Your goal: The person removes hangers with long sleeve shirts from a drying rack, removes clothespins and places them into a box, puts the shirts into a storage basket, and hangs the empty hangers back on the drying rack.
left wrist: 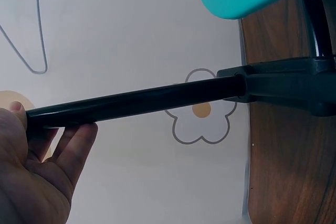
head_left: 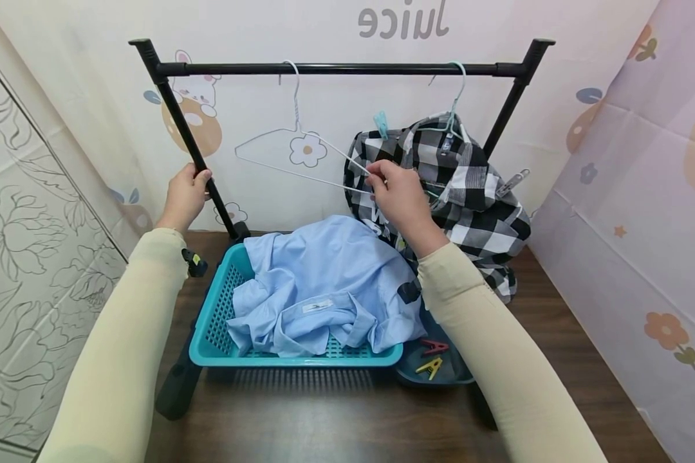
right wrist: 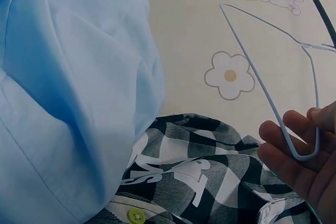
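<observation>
A white wire hanger (head_left: 266, 133) hangs by its hook from the black rail (head_left: 370, 69) of a clothes rack. My right hand (head_left: 402, 199) pinches its right corner; in the right wrist view the fingers (right wrist: 273, 156) lie behind the wire and the thumb is on it. On the rack's left post (head_left: 188, 135) my left hand (head_left: 184, 196) holds on, thumb and fingers on either side of the tube. Below, a light blue shirt (head_left: 330, 276) lies rumpled in a turquoise basket (head_left: 295, 361), collar toward me. Behind the right hand, a black-and-white checked shirt (head_left: 475, 206) hangs on a mint hanger (head_left: 459, 90).
A blue clothespin (head_left: 381, 123) and a grey clothespin (head_left: 512, 183) are clipped on the checked shirt. Right of the basket, a dark blue tray (head_left: 405, 373) holds a red clothespin (head_left: 434, 347) and a yellow clothespin (head_left: 430, 368). Patterned curtains surround the wooden table (head_left: 278, 424).
</observation>
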Motion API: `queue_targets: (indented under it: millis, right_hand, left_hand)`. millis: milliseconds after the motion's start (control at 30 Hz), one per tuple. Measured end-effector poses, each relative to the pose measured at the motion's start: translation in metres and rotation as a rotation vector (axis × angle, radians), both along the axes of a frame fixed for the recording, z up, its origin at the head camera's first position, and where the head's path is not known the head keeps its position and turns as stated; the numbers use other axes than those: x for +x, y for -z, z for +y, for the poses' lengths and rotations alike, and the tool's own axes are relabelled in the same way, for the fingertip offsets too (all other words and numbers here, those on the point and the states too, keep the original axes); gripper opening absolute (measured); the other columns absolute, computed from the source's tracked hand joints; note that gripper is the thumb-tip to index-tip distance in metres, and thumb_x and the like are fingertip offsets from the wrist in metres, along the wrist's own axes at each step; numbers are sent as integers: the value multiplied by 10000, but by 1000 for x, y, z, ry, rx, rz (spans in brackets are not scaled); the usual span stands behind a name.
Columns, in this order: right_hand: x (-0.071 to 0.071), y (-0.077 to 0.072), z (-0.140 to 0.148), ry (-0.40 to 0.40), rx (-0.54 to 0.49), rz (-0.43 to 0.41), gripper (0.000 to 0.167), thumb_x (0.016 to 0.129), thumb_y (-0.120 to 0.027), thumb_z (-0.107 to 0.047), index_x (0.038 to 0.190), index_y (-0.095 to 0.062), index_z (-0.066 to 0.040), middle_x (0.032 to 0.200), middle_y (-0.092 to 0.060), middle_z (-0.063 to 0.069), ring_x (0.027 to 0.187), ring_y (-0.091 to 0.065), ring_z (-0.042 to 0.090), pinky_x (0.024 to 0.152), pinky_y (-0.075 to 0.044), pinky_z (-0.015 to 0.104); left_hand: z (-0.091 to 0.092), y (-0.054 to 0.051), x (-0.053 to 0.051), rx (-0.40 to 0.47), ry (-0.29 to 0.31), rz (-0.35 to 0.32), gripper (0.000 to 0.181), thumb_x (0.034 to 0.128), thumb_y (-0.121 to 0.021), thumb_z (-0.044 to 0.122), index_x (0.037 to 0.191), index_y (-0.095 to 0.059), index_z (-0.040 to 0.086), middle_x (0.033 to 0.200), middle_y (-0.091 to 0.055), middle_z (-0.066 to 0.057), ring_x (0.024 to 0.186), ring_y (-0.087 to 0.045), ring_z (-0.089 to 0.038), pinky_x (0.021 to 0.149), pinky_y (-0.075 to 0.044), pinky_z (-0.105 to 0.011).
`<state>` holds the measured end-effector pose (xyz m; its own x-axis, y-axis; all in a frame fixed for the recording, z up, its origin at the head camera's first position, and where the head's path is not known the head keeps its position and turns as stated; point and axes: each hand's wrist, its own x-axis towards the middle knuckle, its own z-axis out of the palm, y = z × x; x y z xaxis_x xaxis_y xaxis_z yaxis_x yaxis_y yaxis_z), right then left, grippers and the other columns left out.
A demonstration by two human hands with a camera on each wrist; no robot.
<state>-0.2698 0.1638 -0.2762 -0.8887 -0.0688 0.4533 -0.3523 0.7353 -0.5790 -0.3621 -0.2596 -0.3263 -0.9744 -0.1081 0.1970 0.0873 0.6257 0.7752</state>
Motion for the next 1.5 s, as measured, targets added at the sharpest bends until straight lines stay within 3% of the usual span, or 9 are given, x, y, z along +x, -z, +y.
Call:
queue_targets:
  millis: [167, 500, 733, 867, 1100, 1333, 1500]
  right_hand:
    - [1, 2, 0, -2, 47, -31, 286, 1073, -562, -223, 1334, -644, -141, 1157, -744, 28, 873, -737, 169, 655, -513, 330]
    - [3, 4, 0, -22, 138, -65, 311, 1083, -531, -201, 1367, -620, -111, 1141, -742, 76, 843, -664, 215, 712, -505, 369]
    - [6, 7, 2, -24, 188, -128, 347, 1104, -458, -226, 1419, -577, -139, 1236, -726, 62, 937, -665, 223, 758, -507, 399]
    - [10, 10, 4, -29, 210, -137, 340, 1109, -445, -251, 1399, -586, -142, 1223, -717, 45, 963, -653, 226, 800, -508, 415]
    - [14, 15, 10, -31, 174, -174, 320, 1109, -448, -285, 1361, -599, -157, 976, -667, 52, 783, -592, 238, 667, -466, 388]
    - [14, 21, 16, -33, 168, -197, 312, 1116, -418, -313, 1270, -625, -138, 1063, -694, 48, 800, -590, 243, 682, -463, 388]
    - [15, 25, 19, -29, 172, -202, 297, 1114, -408, -340, 1122, -627, -141, 945, -645, 64, 737, -556, 260, 648, -444, 391]
  left_hand:
    - [-1, 1, 0, -4, 1, 8, 554, 1088, -337, 502, 1377, -472, 49, 1359, -571, -204, 1237, -618, -343, 1033, -520, -470]
    - [-1, 4, 0, 6, 0, 2, 555, 1086, -338, 511, 1372, -474, 56, 1363, -571, -191, 1239, -616, -326, 1029, -525, -455]
    - [-3, 5, 1, 13, -6, 0, 524, 1094, -349, 487, 1360, -484, 55, 1349, -574, -192, 1237, -619, -323, 1021, -531, -445]
    - [-3, 5, 1, 19, -5, -1, 501, 1098, -362, 465, 1360, -482, 54, 1351, -571, -192, 1242, -618, -323, 1017, -534, -439]
    - [-1, 5, 2, 25, -11, -4, 503, 1096, -373, 462, 1381, -476, 60, 1373, -562, -191, 1253, -615, -325, 1024, -528, -443]
    - [0, 3, 2, 20, -11, -1, 546, 1094, -366, 475, 1428, -471, 55, 1421, -550, -190, 1268, -609, -321, 1026, -528, -423]
    - [1, 2, 3, 11, -13, -8, 559, 1092, -369, 479, 1440, -471, 54, 1429, -546, -189, 1269, -610, -319, 1030, -525, -420]
